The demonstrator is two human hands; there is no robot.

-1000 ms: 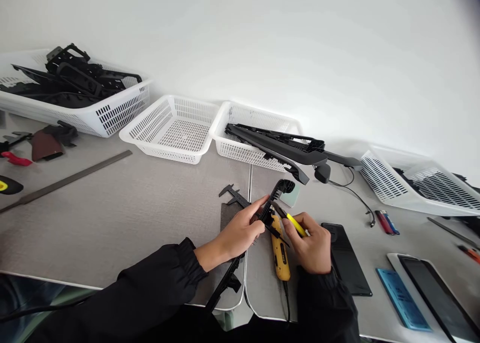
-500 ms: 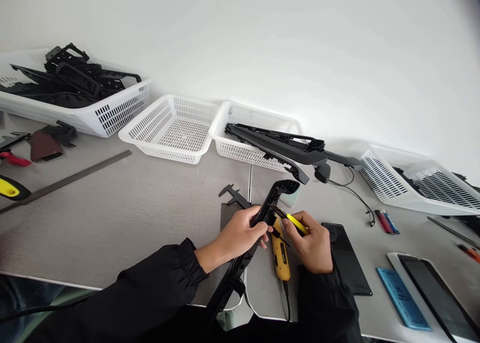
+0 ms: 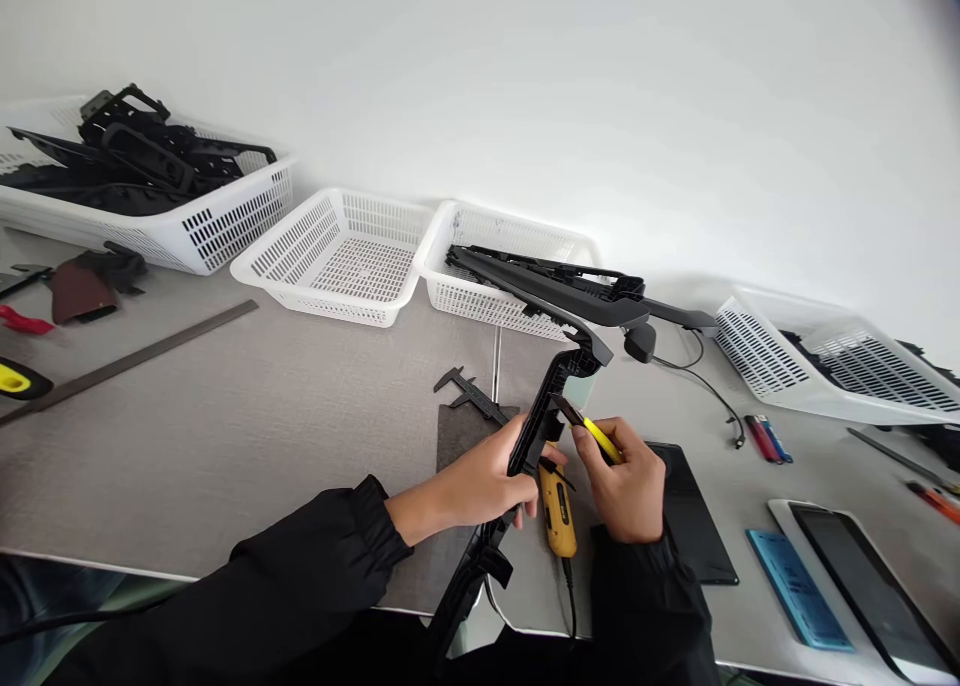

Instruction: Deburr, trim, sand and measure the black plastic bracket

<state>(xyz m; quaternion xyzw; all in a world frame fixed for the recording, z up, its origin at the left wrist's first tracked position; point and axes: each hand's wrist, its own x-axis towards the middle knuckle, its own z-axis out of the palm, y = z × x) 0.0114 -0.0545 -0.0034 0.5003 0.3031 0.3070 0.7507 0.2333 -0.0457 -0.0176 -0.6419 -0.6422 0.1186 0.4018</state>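
Long black part [image 3: 538, 421]: in the left fingers, hooked end rising beyond them, lower end running back past the counter edge; a longer stretch now shows beyond the grip than 1.0 s ago.
Left hand [image 3: 487, 481]: fingers closed round the part, thumb across it, fingertips showing past its right side; the index finger, stretched along the part 1.0 s ago, is now curled round it.
Right hand [image 3: 626, 481]: fingers pinched on the cutter, to the right of the left fingers.
Yellow cutter [image 3: 603, 441]: handle in the right fingers, dark blade pointing up and left; 0.5 s ago the tip lay over the part, now it is at the right edge, and I cannot tell whether they touch.
Hooked end: farther from the left fingers than 0.5 s ago, now overlapping in view the black pieces [image 3: 570, 291] that jut from a white basket [image 3: 480, 301].
Yellow power tool [image 3: 558, 521]: on the counter [image 3: 337, 406] between the 2 hands, cord toward the body, lying as before.
Caliper [image 3: 471, 393]: just beyond the left fingers, by a dark sheet [image 3: 456, 431], unmoved.
Black tablet [image 3: 697, 526]: just right of the right fingers, partly covered by that hand.
2 lighters [image 3: 765, 439]: farther right of the right fingers, same spot as before.
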